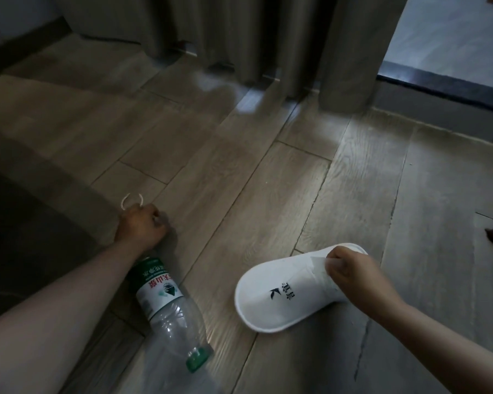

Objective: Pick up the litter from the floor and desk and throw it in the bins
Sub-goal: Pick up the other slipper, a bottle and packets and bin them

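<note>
The plank floor lies open through the middle. It is hemmed by a curtain at 12 o'clock, a dark door sill at 2 o'clock and a dark rounded edge at 9 o'clock.

A clear plastic bottle lies on its side at 7 o'clock. Its green cap is on and points toward the viewer, and it looks empty. The left forearm crosses over its base.

The left hand, at 8 o'clock, is clenched low to the floor, with a thin white loop sticking out of the fist.

At 5 o'clock the right hand pinches the top edge of a white slipper. I cannot tell whether the slipper rests on the floor.
</note>
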`<state>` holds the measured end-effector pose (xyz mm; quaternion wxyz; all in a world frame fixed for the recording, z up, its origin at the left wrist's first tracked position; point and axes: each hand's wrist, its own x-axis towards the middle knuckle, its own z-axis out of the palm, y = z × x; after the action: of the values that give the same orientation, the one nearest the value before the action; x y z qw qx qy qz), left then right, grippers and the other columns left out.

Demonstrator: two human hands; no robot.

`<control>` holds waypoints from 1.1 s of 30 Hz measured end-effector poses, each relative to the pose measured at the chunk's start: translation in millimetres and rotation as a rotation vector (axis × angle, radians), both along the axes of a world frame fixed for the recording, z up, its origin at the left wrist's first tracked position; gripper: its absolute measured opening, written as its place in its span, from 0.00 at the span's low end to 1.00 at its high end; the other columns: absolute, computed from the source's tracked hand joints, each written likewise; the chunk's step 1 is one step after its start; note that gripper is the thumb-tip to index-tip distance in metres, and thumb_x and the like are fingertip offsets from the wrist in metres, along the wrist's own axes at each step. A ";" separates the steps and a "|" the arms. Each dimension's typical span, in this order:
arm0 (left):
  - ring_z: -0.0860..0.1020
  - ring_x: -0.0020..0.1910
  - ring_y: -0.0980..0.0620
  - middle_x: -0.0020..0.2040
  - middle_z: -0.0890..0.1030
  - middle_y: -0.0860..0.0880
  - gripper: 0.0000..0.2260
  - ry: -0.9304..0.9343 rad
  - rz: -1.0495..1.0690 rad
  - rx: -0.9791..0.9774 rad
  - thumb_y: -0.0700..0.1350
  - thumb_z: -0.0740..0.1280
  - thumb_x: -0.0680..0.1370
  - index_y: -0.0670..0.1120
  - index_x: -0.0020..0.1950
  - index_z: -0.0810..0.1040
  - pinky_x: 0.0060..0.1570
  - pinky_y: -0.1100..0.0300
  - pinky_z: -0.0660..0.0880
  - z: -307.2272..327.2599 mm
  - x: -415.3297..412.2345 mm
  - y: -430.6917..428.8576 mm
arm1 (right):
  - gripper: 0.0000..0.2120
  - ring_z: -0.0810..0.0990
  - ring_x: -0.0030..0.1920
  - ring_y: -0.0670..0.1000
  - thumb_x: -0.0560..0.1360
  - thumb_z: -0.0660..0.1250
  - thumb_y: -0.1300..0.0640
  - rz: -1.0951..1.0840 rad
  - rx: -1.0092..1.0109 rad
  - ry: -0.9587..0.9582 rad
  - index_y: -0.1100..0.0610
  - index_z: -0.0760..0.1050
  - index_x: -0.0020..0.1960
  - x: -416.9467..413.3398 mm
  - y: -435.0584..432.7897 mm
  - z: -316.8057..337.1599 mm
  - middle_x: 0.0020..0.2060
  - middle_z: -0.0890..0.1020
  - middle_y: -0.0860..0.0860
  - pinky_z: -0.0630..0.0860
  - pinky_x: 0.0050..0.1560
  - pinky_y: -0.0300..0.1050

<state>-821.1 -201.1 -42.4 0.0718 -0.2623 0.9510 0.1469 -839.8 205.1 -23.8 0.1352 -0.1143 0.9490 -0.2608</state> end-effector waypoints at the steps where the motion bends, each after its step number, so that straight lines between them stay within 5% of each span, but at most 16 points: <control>1: 0.73 0.59 0.36 0.59 0.74 0.35 0.15 -0.016 0.008 0.020 0.48 0.68 0.75 0.41 0.57 0.77 0.58 0.51 0.72 -1.4 -0.1 -0.3 | 0.05 0.75 0.40 0.53 0.75 0.64 0.62 0.005 0.004 -0.010 0.59 0.76 0.41 -0.4 0.8 -0.1 0.36 0.79 0.52 0.73 0.40 0.50; 13: 0.74 0.56 0.36 0.57 0.75 0.35 0.13 -0.038 -0.119 -0.079 0.43 0.65 0.77 0.36 0.57 0.77 0.56 0.50 0.71 -8.8 -7.5 -1.8 | 0.04 0.77 0.44 0.52 0.75 0.64 0.62 -0.017 -0.028 -0.117 0.57 0.78 0.46 6.5 -4.5 -2.9 0.41 0.81 0.52 0.71 0.44 0.46; 21: 0.78 0.50 0.41 0.50 0.80 0.39 0.06 -0.101 -0.425 0.001 0.41 0.64 0.76 0.40 0.49 0.77 0.44 0.57 0.71 -6.9 -1.8 62.0 | 0.05 0.79 0.46 0.59 0.73 0.64 0.64 -0.125 -0.041 -0.226 0.59 0.78 0.47 14.5 -1.5 0.5 0.41 0.82 0.59 0.74 0.46 0.49; 27: 0.78 0.42 0.48 0.39 0.79 0.50 0.07 0.042 -0.452 0.309 0.41 0.69 0.70 0.48 0.45 0.74 0.42 0.58 0.72 12.4 4.8 124.8 | 0.05 0.80 0.42 0.59 0.73 0.64 0.66 -0.278 -0.141 -0.317 0.58 0.76 0.44 19.2 8.9 5.5 0.39 0.81 0.58 0.78 0.44 0.53; 30: 0.75 0.37 0.51 0.35 0.74 0.55 0.10 0.115 -0.564 0.433 0.40 0.69 0.69 0.51 0.44 0.70 0.37 0.59 0.70 33.8 15.3 160.9 | 0.09 0.80 0.43 0.57 0.73 0.65 0.65 -0.321 -0.147 -0.295 0.57 0.75 0.52 23.0 18.8 7.7 0.41 0.79 0.56 0.79 0.46 0.55; 33: 0.72 0.38 0.52 0.39 0.74 0.53 0.08 0.153 -0.784 0.443 0.41 0.66 0.71 0.49 0.48 0.72 0.38 0.57 0.68 48.8 27.8 196.8 | 0.14 0.78 0.44 0.53 0.73 0.66 0.64 -0.348 -0.149 -0.262 0.58 0.73 0.59 27.2 29.9 10.1 0.47 0.78 0.54 0.77 0.38 0.44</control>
<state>-793.3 -4.3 6.4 0.1057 0.1507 0.9268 0.3274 -812.6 235.0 -13.7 0.2016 0.0764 0.9069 -0.3621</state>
